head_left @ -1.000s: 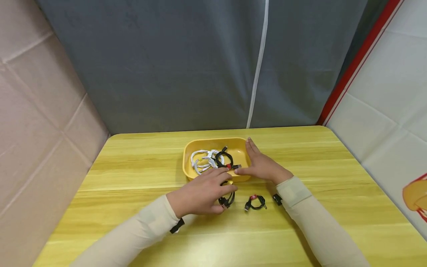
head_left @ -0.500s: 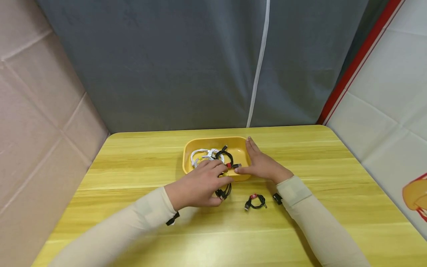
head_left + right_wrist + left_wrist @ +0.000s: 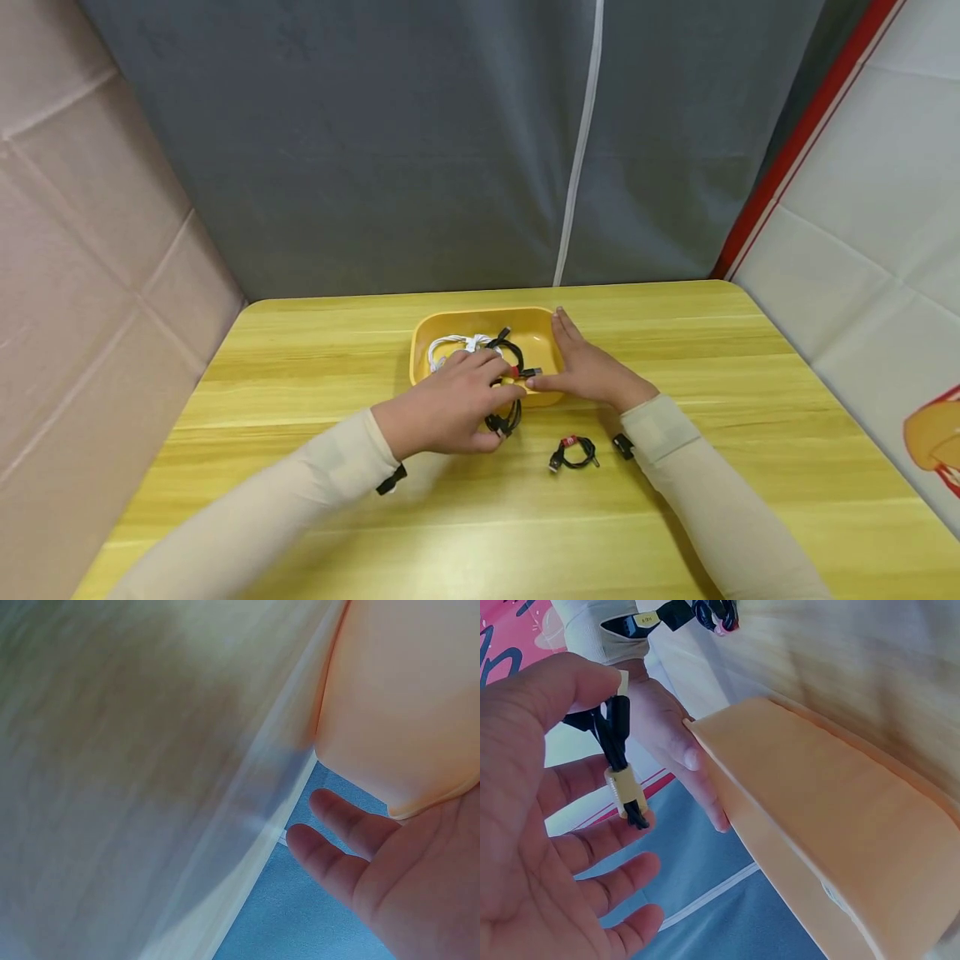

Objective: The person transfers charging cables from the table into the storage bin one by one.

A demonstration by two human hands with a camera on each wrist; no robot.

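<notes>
The left hand [image 3: 442, 412] hangs over the near rim of the yellow tray [image 3: 423, 354], thumb and fingers pinching a coiled black cable [image 3: 505, 419] that dangles just off the counter [image 3: 300, 375]. The wrist view shows the grip better: the cable [image 3: 619, 761], with a pale tie wrapped round it, is caught under the thumb while the other fingers [image 3: 600, 844] stay spread and loose. My guess is the coil is held by its bound neck so it will not unwind.

The right hand [image 3: 588, 371] lies flat against the tray's 3 o'clock wall, fingers straight and together, thumb along the near corner; it grips nothing. It looks as if it is bracing the tray so it cannot slide.

Inside the tray a white cable bundle [image 3: 452, 347] sits toward 9 o'clock, with a black cable with a red tie [image 3: 512, 354] beside it at the centre. On the counter at 5 o'clock from the tray lies another small black coil with a red tie [image 3: 573, 454], and just beside the right sleeve [image 3: 663, 429] a small black piece [image 3: 622, 447] that I cannot make out.
</notes>
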